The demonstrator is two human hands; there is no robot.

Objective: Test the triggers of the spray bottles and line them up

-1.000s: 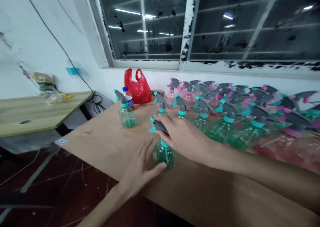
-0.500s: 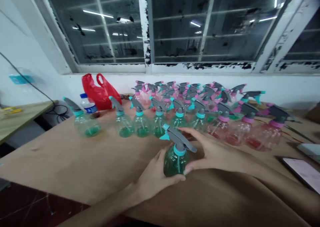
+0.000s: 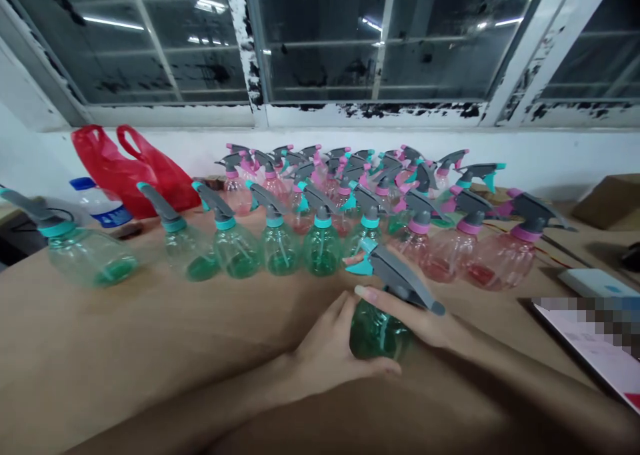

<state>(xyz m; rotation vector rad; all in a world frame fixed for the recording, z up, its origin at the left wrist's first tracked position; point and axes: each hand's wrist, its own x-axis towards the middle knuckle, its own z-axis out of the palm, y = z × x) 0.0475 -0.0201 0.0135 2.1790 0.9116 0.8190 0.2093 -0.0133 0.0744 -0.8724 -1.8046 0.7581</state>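
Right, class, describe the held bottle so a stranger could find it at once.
Below the large window, a brown table bears rows of spray bottles. Closer to the camera than the front row is a green spray bottle with a turquoise nozzle; unlike its neighbours, it is being held.

I note dim, cool light; white streaks [image 3: 113, 23] glare in the window [image 3: 320, 61]; shadow darkens the near table [image 3: 300, 428]; leftmost bottle [image 3: 83, 258] stretched, blurred.

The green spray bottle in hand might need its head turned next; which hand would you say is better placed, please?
Probably the right hand: its fingers sit right beneath the gray spray head, while the left hand cups the green spray bottle lower down.
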